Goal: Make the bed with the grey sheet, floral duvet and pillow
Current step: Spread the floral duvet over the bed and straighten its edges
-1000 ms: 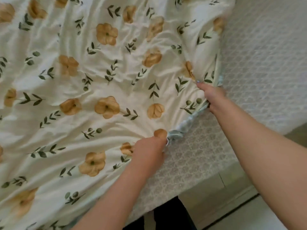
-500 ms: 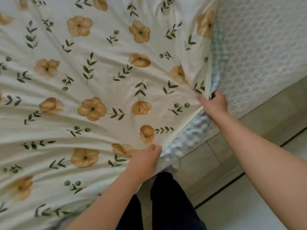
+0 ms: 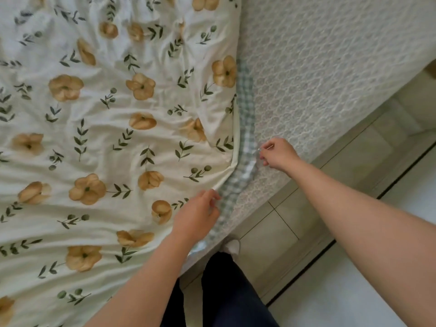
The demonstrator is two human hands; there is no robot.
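Beneath the loosely curled, empty left hand (image 3: 198, 215) lies the floral duvet (image 3: 106, 138) edge; whether the curled right hand (image 3: 278, 154) grips it is unclear

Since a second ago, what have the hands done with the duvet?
The floral duvet was drawn toward the person and now lies flatter on the mattress, its checked underside showing along the edge. The left hand has loosened its grip there; the right hand sits beside the checked underside, grip unclear. Both hands stay at that edge.
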